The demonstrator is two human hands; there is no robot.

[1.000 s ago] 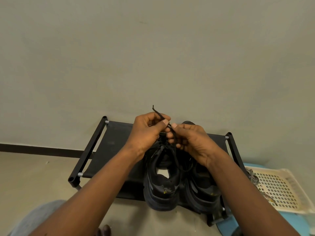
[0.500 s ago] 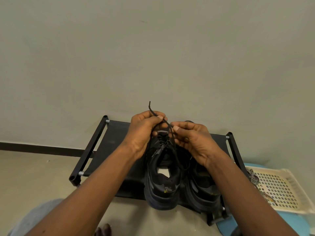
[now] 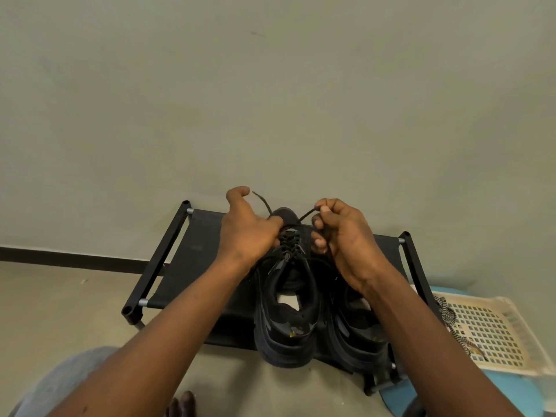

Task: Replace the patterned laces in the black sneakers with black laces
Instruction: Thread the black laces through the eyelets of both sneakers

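Holding both ends of the thin black lace, you have your left hand curled round one end with the thumb lifted free. Your right hand pinches the other end between thumb and forefinger. The lace is threaded through the far eyelets of the left chunky black sneaker, which stands on the black fabric shoe rack, touching the right chunky black sneaker. A black-and-white patterned lace lies on the cream perforated plastic basket, near right.

Your left hand hides its own fingers, so its hold on the black lace can't be seen. Your right forearm covers much of the right sneaker. The basket runs off the right edge.
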